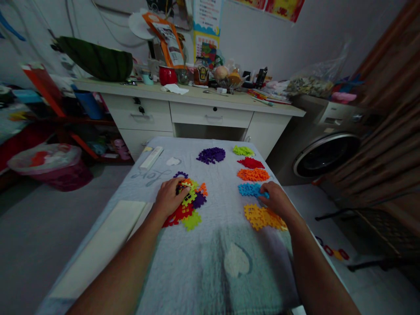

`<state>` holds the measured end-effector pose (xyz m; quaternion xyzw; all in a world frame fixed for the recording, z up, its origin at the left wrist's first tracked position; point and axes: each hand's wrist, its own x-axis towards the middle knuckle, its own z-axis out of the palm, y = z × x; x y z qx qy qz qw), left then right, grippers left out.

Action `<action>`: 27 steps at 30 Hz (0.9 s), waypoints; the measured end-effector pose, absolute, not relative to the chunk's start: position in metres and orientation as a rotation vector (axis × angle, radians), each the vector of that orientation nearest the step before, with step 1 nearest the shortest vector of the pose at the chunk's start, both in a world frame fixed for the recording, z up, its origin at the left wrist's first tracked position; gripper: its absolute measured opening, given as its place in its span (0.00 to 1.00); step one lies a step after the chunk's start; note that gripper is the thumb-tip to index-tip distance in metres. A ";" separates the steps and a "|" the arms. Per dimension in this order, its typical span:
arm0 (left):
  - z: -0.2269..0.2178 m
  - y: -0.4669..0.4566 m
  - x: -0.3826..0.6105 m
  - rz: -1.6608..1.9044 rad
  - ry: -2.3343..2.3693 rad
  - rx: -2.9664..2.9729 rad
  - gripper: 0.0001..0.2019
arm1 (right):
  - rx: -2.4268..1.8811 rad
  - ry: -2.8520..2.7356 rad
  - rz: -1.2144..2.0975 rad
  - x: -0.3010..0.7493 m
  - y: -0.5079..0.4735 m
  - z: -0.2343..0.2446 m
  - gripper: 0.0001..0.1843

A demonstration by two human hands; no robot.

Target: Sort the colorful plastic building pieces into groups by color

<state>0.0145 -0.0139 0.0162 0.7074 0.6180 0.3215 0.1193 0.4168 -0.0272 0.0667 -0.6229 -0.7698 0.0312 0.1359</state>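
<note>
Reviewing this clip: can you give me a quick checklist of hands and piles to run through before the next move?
1. Left hand at the mixed pile: ok, fingers over it.
2. Right hand at the blue pile: ok, fingertips at its edge.
3. Piece gripped in the right hand: cannot tell, fingers hide it.
4. Mixed pile all one colour: not ok, red, orange, purple and yellow-green show.
5. Purple pile apart from the mixed pile: ok, cloth shows between.
</note>
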 end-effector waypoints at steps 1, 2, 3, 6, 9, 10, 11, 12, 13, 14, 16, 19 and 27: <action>0.016 -0.014 0.015 0.938 1.805 2.068 0.20 | -1.810 -2.242 0.101 0.417 -0.027 0.067 0.04; 0.016 -0.014 0.015 0.940 1.804 2.068 0.20 | -1.819 -2.247 0.108 0.418 -0.027 0.067 0.05; 0.017 -0.014 0.015 0.944 1.802 2.068 0.20 | -1.828 -2.246 0.109 0.418 -0.026 0.067 0.07; 0.017 -0.015 0.015 0.957 1.800 2.070 0.20 | -1.844 -2.255 0.077 0.415 -0.024 0.065 0.14; 0.017 -0.015 0.015 0.955 1.800 2.069 0.20 | -1.842 -2.297 0.040 0.410 -0.021 0.063 0.19; 0.017 -0.015 0.014 0.951 1.801 2.068 0.20 | -1.846 -2.308 0.036 0.409 -0.021 0.063 0.19; 0.016 -0.014 0.014 0.947 1.800 2.068 0.20 | -1.853 -2.316 0.034 0.408 -0.021 0.063 0.18; 0.016 -0.014 0.014 0.942 1.799 2.069 0.20 | -1.862 -2.321 0.031 0.407 -0.021 0.063 0.18; 0.016 -0.013 0.014 0.937 1.799 2.070 0.21 | -1.875 -2.321 0.025 0.406 -0.021 0.064 0.17; 0.016 -0.013 0.014 0.934 1.799 2.072 0.21 | -1.887 -2.321 0.018 0.406 -0.021 0.064 0.18; 0.016 -0.013 0.014 0.929 1.799 2.075 0.20 | -1.902 -2.324 0.001 0.406 -0.022 0.065 0.19; 0.017 -0.013 0.014 0.927 1.801 2.074 0.20 | -1.898 -2.330 -0.021 0.405 -0.023 0.063 0.23; 0.016 -0.015 0.014 0.928 1.798 2.073 0.21 | -1.897 -2.300 -0.027 0.409 -0.018 0.063 0.24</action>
